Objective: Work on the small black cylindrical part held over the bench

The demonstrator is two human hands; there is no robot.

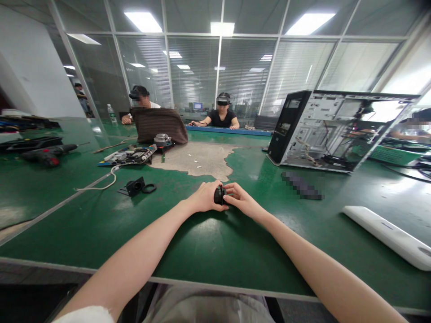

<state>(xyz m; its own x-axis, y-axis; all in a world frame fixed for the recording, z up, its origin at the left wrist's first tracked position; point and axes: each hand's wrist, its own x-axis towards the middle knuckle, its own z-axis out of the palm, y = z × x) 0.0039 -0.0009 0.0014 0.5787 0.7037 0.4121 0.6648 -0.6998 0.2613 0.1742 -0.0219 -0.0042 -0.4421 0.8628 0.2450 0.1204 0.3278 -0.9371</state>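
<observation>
A small black part (220,195) is between my two hands, just above the green table (215,242). My left hand (206,196) is closed around its left side, with the thumb below and the fingers over the top. From the right, my right hand (239,198) pinches the same part with its fingertips. Its finer shape is too small to tell. To the left on the table lie a black bracket-like piece (135,186) and a black ring (149,188).
An open computer case (323,130) stands at the right, near a white elongated device (387,235) and a dark blurred object (302,185). Circuit boards (129,154), a cable (109,183) and a power drill (49,154) lie left. Two people sit across the table.
</observation>
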